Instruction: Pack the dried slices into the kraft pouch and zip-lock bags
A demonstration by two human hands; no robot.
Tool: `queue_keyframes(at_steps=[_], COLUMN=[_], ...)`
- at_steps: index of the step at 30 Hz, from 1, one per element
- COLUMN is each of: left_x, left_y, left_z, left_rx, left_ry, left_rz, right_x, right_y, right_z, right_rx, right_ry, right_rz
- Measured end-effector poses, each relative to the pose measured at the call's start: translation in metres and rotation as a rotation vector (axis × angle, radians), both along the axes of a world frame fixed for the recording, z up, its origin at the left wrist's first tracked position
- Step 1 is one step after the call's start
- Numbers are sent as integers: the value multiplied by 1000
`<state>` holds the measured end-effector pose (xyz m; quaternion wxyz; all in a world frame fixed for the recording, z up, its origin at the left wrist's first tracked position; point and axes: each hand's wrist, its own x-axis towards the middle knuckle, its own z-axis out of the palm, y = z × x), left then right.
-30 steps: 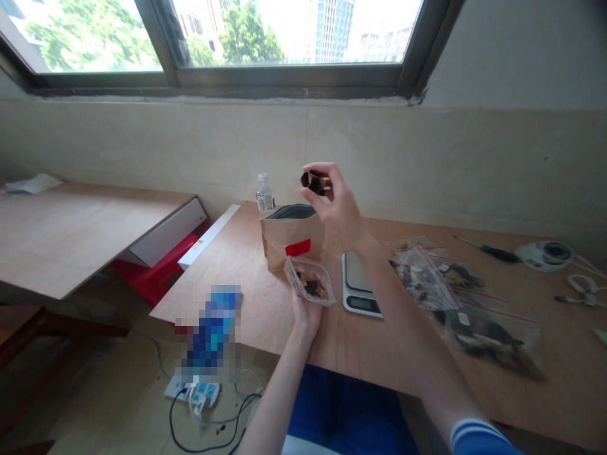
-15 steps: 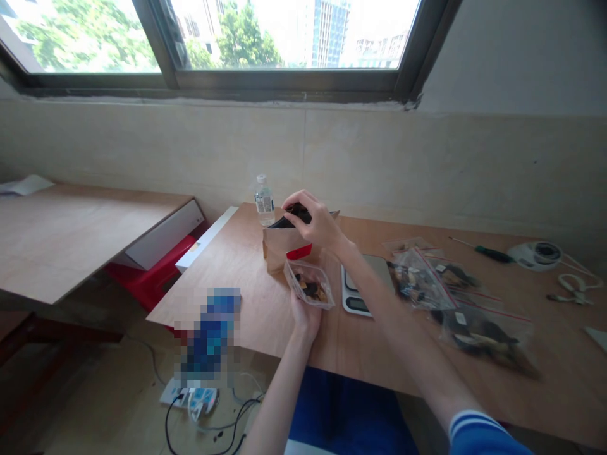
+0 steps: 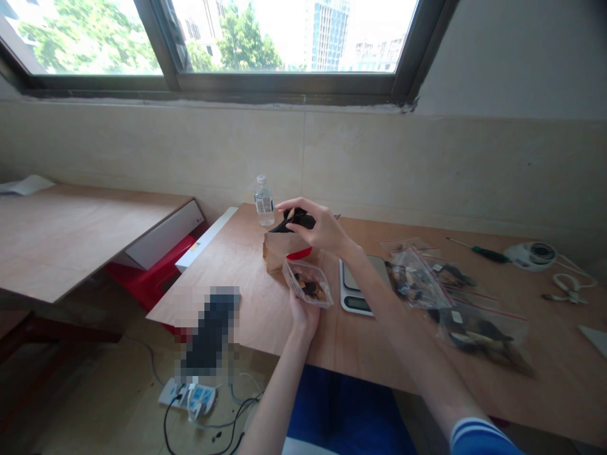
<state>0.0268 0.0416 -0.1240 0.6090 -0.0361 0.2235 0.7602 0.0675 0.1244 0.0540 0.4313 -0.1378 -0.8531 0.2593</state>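
Note:
My left hand (image 3: 304, 318) holds a clear plastic tub (image 3: 324, 287) from below, tilted towards me. Dark and tan dried pieces (image 3: 310, 289), which look like wood ear fungus, lie in it. Behind the tub a brown paper bag (image 3: 277, 249) with a red patch stands with its top open. Over the bag's mouth, my right hand (image 3: 327, 229) is closed on a clump of dark dried fungus (image 3: 300, 218) between thumb and fingers. A white kitchen scale (image 3: 355, 303) sits to the right of the tub, partly covered by my right forearm.
A water bottle (image 3: 264, 202) stands behind the bag. To the right lie several zip bags (image 3: 484, 332) of dark pieces, a screwdriver (image 3: 490, 254), a white camera (image 3: 531, 254) and a cable (image 3: 568, 289). A blurred-out dark object (image 3: 211, 332) shows at the table's left edge.
My right hand has shifted slightly down and right over the bag, and its fingers have spread a little around the dark clump. The left hand and tub are almost still.

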Motion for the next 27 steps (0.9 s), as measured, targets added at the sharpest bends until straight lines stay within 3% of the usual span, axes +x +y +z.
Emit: queue_keyframes(at_steps=[8, 18, 23, 27], left_x=[0, 1, 3, 4], left_y=[0, 1, 3, -1], left_z=[4, 4, 3, 0], left_rx=[-9, 44, 46, 26], left_ry=[-16, 11, 53, 102], left_rz=[2, 49, 83, 88], right_x=[4, 20, 29, 42], right_y=[9, -2, -3, 2], right_z=[0, 4, 6, 17], right_rx=[-67, 215, 232, 220], right_ry=[-68, -389, -629, -653], right_rz=[88, -114, -261, -327])
